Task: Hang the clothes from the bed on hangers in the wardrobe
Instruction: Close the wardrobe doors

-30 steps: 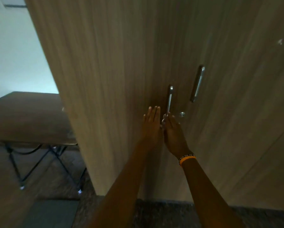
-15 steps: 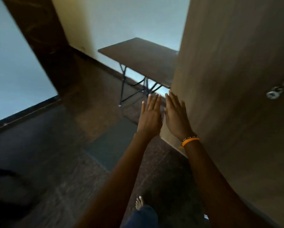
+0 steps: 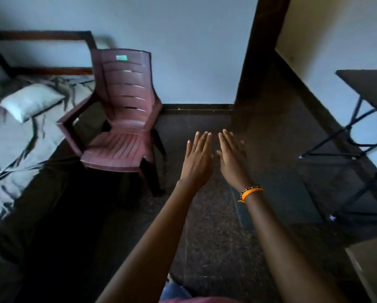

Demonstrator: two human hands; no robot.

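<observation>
Grey, rumpled bedding is covering the bed (image 3: 19,136) at the far left, and I am seeing only part of it, since the frame is cutting it off at the left edge and blur is smearing the folds; I cannot tell whether any of those dark streaks are clothes or just creases. A pale pillow (image 3: 30,101) is lying on it near the dark headboard (image 3: 41,37). At the near right corner a wood-grain panel (image 3: 373,265) is poking into view, cropped so hard that I cannot say what it belongs to. The left hand (image 3: 197,161) and the right hand (image 3: 234,159) are both stretching forward over the dark speckled floor (image 3: 205,237), fingers straight, palms down, side by side and just apart, holding nothing. The bed is lying well to the left of them, beyond a maroon plastic chair (image 3: 122,119). An orange wristband (image 3: 250,192) is circling the right wrist. A dark table (image 3: 371,84) on black legs is standing at the far right.
</observation>
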